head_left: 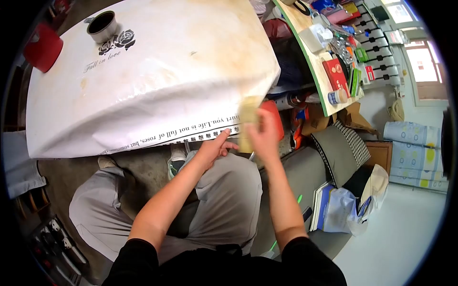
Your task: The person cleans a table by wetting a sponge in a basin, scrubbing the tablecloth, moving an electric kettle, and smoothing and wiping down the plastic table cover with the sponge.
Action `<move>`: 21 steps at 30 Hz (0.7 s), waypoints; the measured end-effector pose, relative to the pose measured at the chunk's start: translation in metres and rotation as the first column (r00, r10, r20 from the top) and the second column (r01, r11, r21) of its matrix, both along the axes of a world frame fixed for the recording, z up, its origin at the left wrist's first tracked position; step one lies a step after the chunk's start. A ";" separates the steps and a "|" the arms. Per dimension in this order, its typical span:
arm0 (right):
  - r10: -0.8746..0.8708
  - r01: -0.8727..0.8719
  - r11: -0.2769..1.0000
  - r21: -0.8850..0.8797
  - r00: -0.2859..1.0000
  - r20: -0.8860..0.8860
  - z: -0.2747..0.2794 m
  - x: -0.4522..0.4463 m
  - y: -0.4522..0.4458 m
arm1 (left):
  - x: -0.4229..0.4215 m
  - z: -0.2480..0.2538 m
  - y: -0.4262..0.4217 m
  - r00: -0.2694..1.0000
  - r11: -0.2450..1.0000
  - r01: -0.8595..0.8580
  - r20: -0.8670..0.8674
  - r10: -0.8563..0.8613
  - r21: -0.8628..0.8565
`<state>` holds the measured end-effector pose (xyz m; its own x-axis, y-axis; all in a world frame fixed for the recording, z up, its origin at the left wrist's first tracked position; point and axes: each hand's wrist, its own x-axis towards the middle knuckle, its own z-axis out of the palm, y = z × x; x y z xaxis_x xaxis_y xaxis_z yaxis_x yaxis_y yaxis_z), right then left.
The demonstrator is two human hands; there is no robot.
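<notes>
- Tablecloth (181, 71), white with printed roses and lettering, hangs over the near edge of the table in loose, uneven folds.
- The yellowish strip (247, 119) is held upright at the near right corner, in front of that overhang and just above the right knee. It is blurred, so whether it is sponge, cloth or something stiffer cannot be told.
- The right hand (264, 136) grasps the strip from its right side. The blur hides how firmly the fingertips close, and a loose grip on one side could let it tilt or drop to the floor between table and sofa (288, 178).
- The left hand (213, 151) is released and holds nothing, its fingers partly spread and its index finger near the printed border. Whether that finger touches the tablecloth cannot be told.
- If either hand or the strip catches the slack hem, the tablecloth could be dragged toward the near side. A hard tug might carry the metal cup (101, 27) with it or tip it; the cup sits at the far left, and its dark inside hides whether it holds anything.
- A wide swing to the right could knock the strip against the red stool (273, 119) just beside the corner.
</notes>
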<state>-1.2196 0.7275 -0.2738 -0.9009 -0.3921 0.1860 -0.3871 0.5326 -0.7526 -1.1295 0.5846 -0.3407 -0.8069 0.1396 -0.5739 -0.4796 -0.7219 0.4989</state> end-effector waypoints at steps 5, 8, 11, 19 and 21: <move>0.206 -0.138 0.942 0.306 0.958 -0.202 -0.056 -0.037 -0.028 | -0.009 -0.009 -0.004 0.998 0.995 -0.055 0.011 0.056 -0.085; -0.022 0.131 0.915 0.380 0.960 -0.279 -0.067 -0.081 0.009 | -0.011 -0.004 -0.009 0.991 0.985 0.134 -0.007 -0.136 -0.108; -0.295 0.355 0.902 0.246 0.923 -0.248 -0.059 -0.096 0.039 | -0.010 -0.009 0.004 1.000 0.989 -0.010 -0.011 0.009 -0.149; -0.026 0.119 0.933 0.339 0.963 -0.268 -0.094 -0.073 -0.017 | -0.012 -0.032 -0.006 1.000 0.990 0.015 0.014 -0.013 -0.142; -0.169 0.236 0.946 0.222 0.944 -0.283 -0.112 -0.102 0.018 | -0.010 -0.009 -0.008 0.999 0.979 0.042 0.028 -0.037 -0.201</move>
